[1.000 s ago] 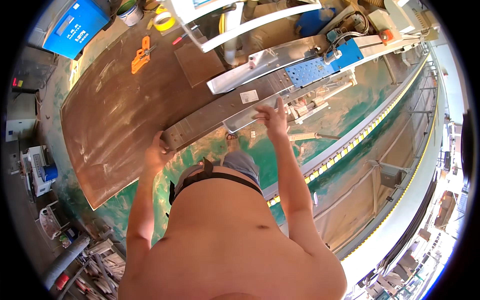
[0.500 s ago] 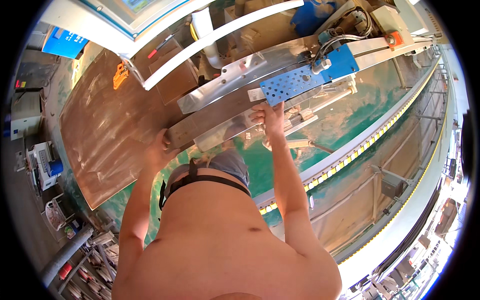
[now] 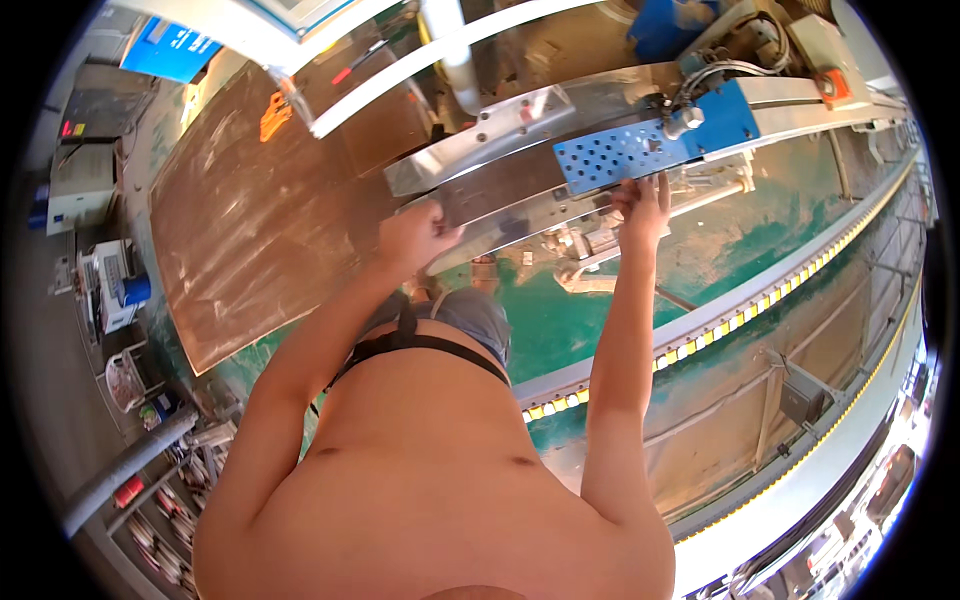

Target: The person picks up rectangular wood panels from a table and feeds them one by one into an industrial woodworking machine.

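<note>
A long brown board (image 3: 505, 188) lies between metal rails, its right part passing under a blue plate with holes (image 3: 615, 155). My left hand (image 3: 412, 238) is closed, knuckles bent, at the board's left end by the near rail; what lies inside its fingers is hidden. My right hand (image 3: 645, 208) reaches up to the near edge of the blue plate. Its fingers are bent against that edge, and I cannot make out what they hold. Along the far side of the board runs a shiny metal guide (image 3: 480, 140).
A large brown sheet (image 3: 250, 220) spreads out on the left, with an orange tool (image 3: 274, 117) on it. Cables (image 3: 735, 68) and an orange-fronted box (image 3: 832, 88) stand at the back right. A rail with yellow-and-white blocks (image 3: 690, 347) curves across the right side.
The board has slid right; the pale label on it is no longer visible beside the blue plate. My left hand has moved right and curled its fingers. My right hand has shifted right along the plate.
</note>
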### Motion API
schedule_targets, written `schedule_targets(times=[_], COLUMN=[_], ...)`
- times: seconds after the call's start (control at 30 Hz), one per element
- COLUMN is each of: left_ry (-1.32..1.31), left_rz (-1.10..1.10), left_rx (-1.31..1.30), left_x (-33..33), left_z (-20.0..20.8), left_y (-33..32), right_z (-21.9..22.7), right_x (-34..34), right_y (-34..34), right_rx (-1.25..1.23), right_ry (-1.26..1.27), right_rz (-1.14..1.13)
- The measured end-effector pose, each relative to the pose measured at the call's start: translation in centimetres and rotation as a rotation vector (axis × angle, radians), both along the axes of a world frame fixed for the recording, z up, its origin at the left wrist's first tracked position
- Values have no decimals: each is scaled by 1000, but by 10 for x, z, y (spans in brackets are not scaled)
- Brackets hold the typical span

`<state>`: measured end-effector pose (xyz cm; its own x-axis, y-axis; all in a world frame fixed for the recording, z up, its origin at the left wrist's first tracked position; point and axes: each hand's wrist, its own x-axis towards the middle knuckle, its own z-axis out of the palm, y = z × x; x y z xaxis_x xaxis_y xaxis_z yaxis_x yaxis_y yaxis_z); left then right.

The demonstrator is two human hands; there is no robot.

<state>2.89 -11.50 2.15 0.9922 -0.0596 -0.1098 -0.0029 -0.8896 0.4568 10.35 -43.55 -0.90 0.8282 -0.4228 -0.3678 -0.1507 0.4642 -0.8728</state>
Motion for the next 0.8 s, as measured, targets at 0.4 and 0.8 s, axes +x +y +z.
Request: schedule_targets(times=[0.4, 0.8], left_ry=[-13, 232], left_rz=[-349, -515], left_rx=[-46, -469], left_x=[8, -147], left_z=[-14, -83], left_y=[-26, 54], right_z=[0, -15], right_x=[-228, -491], right_y=[52, 128], right_rx=[-81, -340], right_ry=[189, 433], right_rz=[-75, -368])
